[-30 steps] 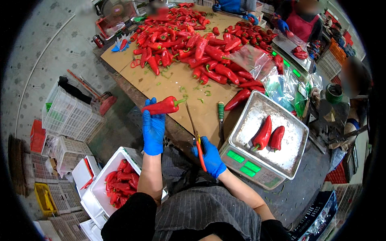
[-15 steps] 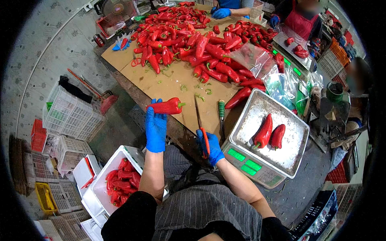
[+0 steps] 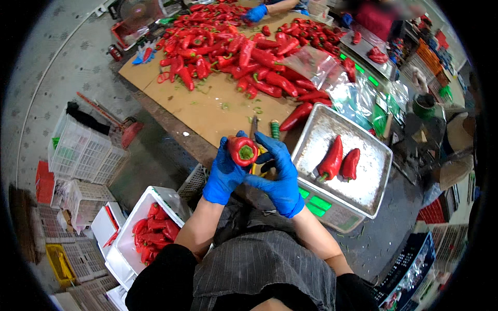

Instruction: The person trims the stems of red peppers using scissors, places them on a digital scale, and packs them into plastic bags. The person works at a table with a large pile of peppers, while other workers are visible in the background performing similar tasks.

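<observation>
My left hand (image 3: 224, 173) grips a red pepper (image 3: 236, 147), its green stem end (image 3: 246, 152) turned toward me. Close against its right side is my right hand (image 3: 282, 176), fingers curved around scissors that are mostly hidden. Orange-yellow handle parts (image 3: 255, 168) show between the hands, and a grey blade (image 3: 254, 126) points away beyond them. A green-handled tool (image 3: 275, 129) lies on the table just past my right fingers. Two red peppers (image 3: 331, 158) rest in the metal tray (image 3: 381, 199) of a scale at my right.
A large heap of red peppers (image 3: 223, 49) covers the far part of the cardboard (image 3: 181, 111). Plastic bags (image 3: 358, 103) lie beyond the tray. A white foam box (image 3: 124, 246) with peppers stands at my lower left. A co-worker's gloved hand (image 3: 255, 13) is at the heap.
My left hand has brought the pepper right and nearer, turning its stem end toward me. My right hand has moved up beside it. The co-worker's gloved hand has shifted left.
</observation>
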A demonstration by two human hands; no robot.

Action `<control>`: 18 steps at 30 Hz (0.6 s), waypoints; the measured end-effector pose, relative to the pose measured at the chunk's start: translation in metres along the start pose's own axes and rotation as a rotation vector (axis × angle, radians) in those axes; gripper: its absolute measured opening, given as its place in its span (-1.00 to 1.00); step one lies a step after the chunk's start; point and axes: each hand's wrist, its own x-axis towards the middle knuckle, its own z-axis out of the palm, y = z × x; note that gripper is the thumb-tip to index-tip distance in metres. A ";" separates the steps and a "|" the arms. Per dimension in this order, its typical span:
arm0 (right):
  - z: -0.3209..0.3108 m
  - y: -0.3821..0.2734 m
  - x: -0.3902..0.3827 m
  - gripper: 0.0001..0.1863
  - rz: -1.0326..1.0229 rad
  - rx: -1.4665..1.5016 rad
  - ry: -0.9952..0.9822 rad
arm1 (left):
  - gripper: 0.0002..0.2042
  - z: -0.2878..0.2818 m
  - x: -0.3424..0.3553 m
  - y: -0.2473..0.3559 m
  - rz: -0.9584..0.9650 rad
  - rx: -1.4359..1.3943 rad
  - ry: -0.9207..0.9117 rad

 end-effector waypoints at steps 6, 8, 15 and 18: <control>-0.009 -0.006 -0.006 -0.32 -0.156 -0.135 0.064 | -0.53 -0.006 0.006 -0.034 -0.123 0.241 0.074; -0.014 0.000 -0.011 -0.34 -0.150 -0.120 0.077 | -0.53 -0.003 0.007 -0.041 -0.050 0.304 0.180; -0.017 0.014 -0.032 -0.33 -0.020 0.231 0.197 | -0.51 0.043 0.012 -0.058 0.370 0.875 0.144; -0.020 0.016 -0.037 -0.30 0.059 0.387 0.205 | -0.45 0.071 0.013 -0.071 0.442 1.071 0.022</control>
